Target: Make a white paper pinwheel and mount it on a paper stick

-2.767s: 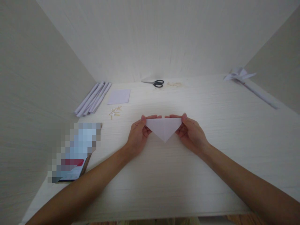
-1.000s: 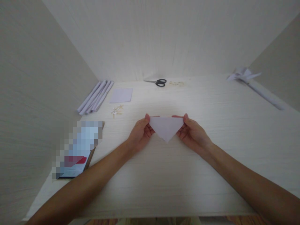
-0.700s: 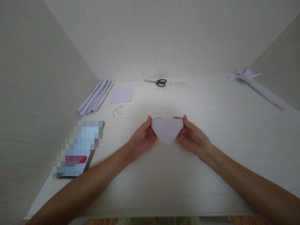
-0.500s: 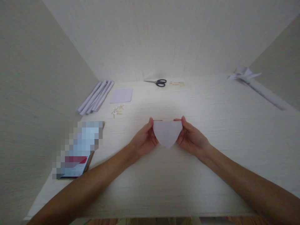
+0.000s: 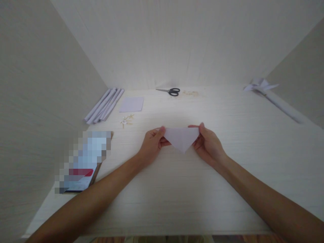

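Observation:
A white paper folded into a triangle [image 5: 181, 138] is held just above the pale wooden table [image 5: 177, 189], its point toward me. My left hand [image 5: 152, 145] pinches its left corner between thumb and fingers. My right hand [image 5: 209, 145] pinches the right corner the same way. The long folded edge runs level between the two thumbs.
Several rolled paper tubes [image 5: 103, 104] and a flat paper square [image 5: 131, 104] lie at the back left, with small pins [image 5: 126, 119] nearby. Black scissors [image 5: 169, 91] rest by the back wall. A paper pinwheel on a stick [image 5: 270, 94] lies at the right. A blurred tablet [image 5: 83, 162] sits left. Walls enclose three sides.
My hands drew together, bowing the triangle, then moved apart again so the paper is flat and wide. The view shifted slightly.

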A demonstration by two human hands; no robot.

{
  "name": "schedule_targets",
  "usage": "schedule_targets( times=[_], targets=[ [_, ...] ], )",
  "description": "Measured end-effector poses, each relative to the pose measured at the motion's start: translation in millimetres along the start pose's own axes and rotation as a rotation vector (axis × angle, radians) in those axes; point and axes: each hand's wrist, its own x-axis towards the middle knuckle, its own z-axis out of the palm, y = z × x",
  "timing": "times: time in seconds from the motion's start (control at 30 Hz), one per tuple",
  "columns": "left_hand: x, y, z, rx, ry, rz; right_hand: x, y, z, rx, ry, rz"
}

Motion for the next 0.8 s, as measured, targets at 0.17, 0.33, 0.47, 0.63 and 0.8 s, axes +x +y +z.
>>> schedule_targets(
  times=[0.17,0.33,0.47,0.63,0.8],
  targets=[
    [-3.2,-4.5,0.5,0.198,-0.014,0.037,-2.0,-0.9,0.8,-0.077,0.045,-0.099],
    [-7.8,1.4,3.1,0.431,-0.061,0.027,-4.0,-1.5,-0.1,-0.125,0.080,-0.086],
    [-11.0,4.3,5.1,0.652,-0.192,0.007,-6.5,-0.4,-0.7,-0.263,0.062,-0.093],
    [-13.5,-1.4,6.9,0.837,-0.237,0.137,-11.9,1.4,3.1,-0.457,-0.012,-0.084],
    [-16.8,-2.6,8.9,0.877,-0.192,0.170,-12.1,2.0,3.0,-0.447,-0.036,-0.079]
  ],
)
